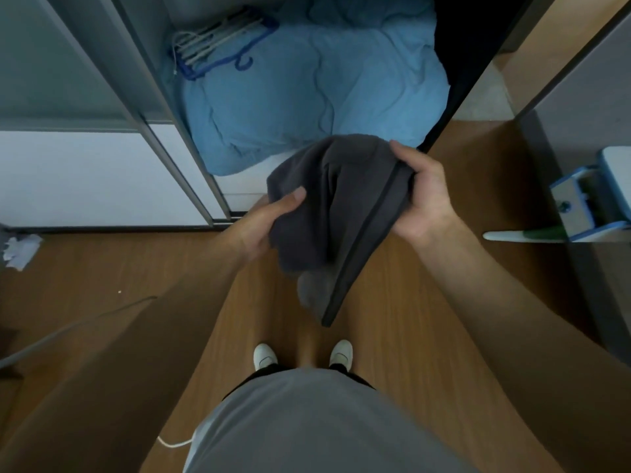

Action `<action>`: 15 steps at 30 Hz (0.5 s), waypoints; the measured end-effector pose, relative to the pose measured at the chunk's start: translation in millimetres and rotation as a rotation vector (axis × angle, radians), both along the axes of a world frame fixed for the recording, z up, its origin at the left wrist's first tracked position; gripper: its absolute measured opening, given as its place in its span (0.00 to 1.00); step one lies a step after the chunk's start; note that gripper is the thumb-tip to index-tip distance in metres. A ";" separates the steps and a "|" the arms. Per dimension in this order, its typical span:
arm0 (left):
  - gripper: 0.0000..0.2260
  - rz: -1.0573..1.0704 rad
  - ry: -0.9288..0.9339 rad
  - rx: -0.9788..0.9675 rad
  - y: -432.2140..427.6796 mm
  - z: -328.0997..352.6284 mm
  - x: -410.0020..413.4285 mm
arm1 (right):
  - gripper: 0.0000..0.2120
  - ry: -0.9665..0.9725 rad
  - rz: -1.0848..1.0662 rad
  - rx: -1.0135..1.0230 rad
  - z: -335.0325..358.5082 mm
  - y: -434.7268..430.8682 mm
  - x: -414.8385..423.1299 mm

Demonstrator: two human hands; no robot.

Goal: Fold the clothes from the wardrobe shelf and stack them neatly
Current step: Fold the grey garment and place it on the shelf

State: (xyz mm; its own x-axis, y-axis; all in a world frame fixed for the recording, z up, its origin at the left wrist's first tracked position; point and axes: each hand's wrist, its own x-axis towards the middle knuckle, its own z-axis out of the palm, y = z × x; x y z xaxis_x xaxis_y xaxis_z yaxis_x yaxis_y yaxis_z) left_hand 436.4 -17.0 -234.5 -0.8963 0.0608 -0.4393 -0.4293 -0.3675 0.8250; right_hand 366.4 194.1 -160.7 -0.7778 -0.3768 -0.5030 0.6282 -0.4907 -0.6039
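The left hand (269, 221) pinches the garment (327, 213) with the thumb laid on top and the fingers hidden beneath the cloth. The right hand (421, 196) grips the opposite side, its fingers curled round a dark banded edge and its thumb over the top. Both hands are grasping the same piece.

The garment, dark grey, is held in the air between them, just in front of the wardrobe's (191, 138) front edge. It is bunched, not flat. The band runs down to a hanging tip above the floor (392, 302), ahead of the shoes (264, 356).

Inside the wardrobe a blue quilt (307, 97) fills the bottom, with hangers (218, 42) lying on its far left corner.

Judging by this, the task looks early. One piece is out and in hand, but no crease has been set in it. No folded stack shows anywhere in view. Whether more clothes wait on a shelf cannot be told, since no shelf with clothes is in view.
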 end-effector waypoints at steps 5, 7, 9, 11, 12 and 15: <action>0.11 0.190 -0.065 0.106 10.9 33.1 -15.2 | 0.23 -0.042 -0.050 -0.086 -4.9 33.6 -18.4; 0.12 0.242 -0.094 0.148 11.8 40.2 -19.3 | 0.26 -0.020 -0.027 -0.161 -11.0 45.4 -21.9; 0.13 0.270 -0.089 0.188 15.5 46.5 -21.8 | 0.28 0.039 0.026 -0.179 -18.8 50.3 -18.2; 0.14 0.285 -0.081 0.238 21.3 50.5 -24.4 | 0.29 0.079 0.077 -0.092 -29.7 46.3 -6.5; 0.15 0.295 -0.077 0.256 23.7 51.8 -26.0 | 0.29 0.075 0.107 -0.044 -35.8 41.6 2.5; 0.17 0.299 -0.073 0.265 26.8 55.9 -30.5 | 0.30 0.048 0.160 -0.005 -51.8 28.4 26.0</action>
